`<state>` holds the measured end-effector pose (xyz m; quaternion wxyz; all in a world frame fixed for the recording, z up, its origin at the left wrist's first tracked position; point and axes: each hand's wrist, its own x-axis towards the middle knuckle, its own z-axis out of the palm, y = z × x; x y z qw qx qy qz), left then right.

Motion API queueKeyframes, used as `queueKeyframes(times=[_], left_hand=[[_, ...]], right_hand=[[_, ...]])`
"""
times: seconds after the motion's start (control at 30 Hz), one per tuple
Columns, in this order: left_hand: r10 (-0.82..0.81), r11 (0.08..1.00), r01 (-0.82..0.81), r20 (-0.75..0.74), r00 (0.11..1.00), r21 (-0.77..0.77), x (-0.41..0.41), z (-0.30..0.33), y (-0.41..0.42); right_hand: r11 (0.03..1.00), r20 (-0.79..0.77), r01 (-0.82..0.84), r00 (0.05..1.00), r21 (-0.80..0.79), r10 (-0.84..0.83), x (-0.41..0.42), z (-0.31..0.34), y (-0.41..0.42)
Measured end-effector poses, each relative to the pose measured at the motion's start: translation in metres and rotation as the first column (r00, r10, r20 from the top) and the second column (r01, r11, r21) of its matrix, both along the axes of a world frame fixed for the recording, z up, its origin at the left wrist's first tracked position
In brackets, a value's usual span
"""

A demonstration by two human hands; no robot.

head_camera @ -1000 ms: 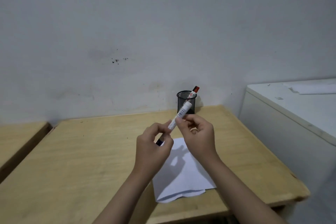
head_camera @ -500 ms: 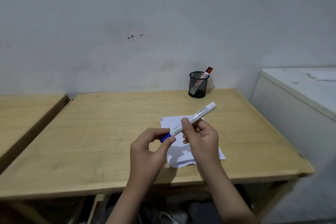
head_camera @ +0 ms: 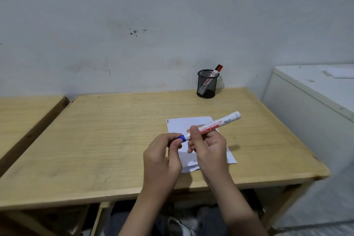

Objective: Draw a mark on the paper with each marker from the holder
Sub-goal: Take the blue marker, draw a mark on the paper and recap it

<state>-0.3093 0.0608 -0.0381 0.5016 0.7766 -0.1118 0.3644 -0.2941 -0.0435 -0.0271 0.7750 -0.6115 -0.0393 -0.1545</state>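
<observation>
The marker (head_camera: 212, 127) has tipped flatter at frame centre over the paper (head_camera: 191, 123), right hand (head_camera: 207, 147) gripping its barrel, left hand (head_camera: 162, 156) pinching the blue cap (head_camera: 181, 137), probably about to uncap.

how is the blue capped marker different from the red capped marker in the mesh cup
The blue-capped white marker is held over the white paper by both hands, right hand on the barrel, left hand on the cap; the red-capped white marker leans untouched in the black mesh holder. Cap colours differ. Both have white barrels with red print.

holder (head_camera: 207, 86) behind paper (head_camera: 191, 123) on table (head_camera: 95, 140)
</observation>
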Motion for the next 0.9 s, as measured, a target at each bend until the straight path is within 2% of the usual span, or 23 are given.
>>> queueKeyframes(times=[0.2,0.4,0.5,0.63,0.8,0.9], left_hand=[[-0.033,0.998,0.031,-0.037,0.999,-0.056,0.008,0.002,-0.004],[-0.097,0.968,0.021,-0.293,0.951,-0.251,0.02,-0.006,0.017],[-0.027,0.985,-0.039,-0.374,0.927,-0.168,0.045,-0.002,0.037],[0.107,0.994,-0.109,-0.414,0.904,0.018,0.099,0.009,0.06],[0.204,0.946,-0.024,-0.533,0.821,0.324,0.162,0.0,0.074],[0.206,0.908,0.066,-0.579,0.789,0.414,0.184,-0.008,0.073]], right_hand=[[0.991,0.05,0.093,0.994,0.1,-0.098,0.001,-0.009,0.009],[0.978,0.086,0.189,0.977,0.086,-0.196,0.013,-0.003,-0.012],[0.975,0.071,0.203,0.975,0.095,-0.21,0.021,0.0,-0.022],[0.974,0.036,0.213,0.976,0.074,-0.216,0.024,-0.006,-0.023],[0.978,-0.001,0.207,0.978,0.026,-0.207,0.028,-0.01,-0.026],[0.98,-0.012,0.196,0.98,0.025,-0.196,0.034,-0.01,-0.028]])
